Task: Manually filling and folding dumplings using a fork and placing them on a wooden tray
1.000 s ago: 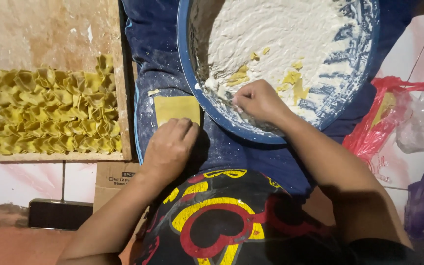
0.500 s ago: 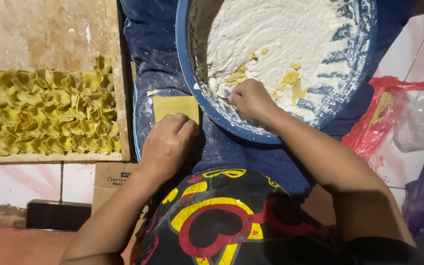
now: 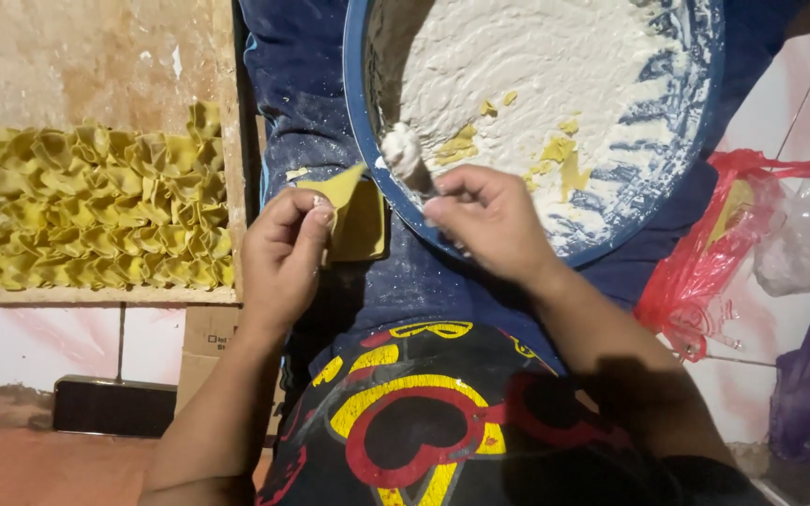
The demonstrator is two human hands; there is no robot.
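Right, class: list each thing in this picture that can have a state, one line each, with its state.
Left hand: pinching a yellow dough sheet, lifted.
Right hand: gripping a utensil tipped with white filling.
Blue basin: holds white filling.
Folded dumplings: laid in rows on wooden board.
Red bag: crumpled.

A yellow dough square (image 3: 344, 187) is seen in the left grip (image 3: 283, 253). White filling (image 3: 403, 150) (a pale lump) is seen above the right grip (image 3: 489, 220), beside a blue, white-coated bowl (image 3: 353, 89). Yellow folded pieces (image 3: 96, 211) lie left.
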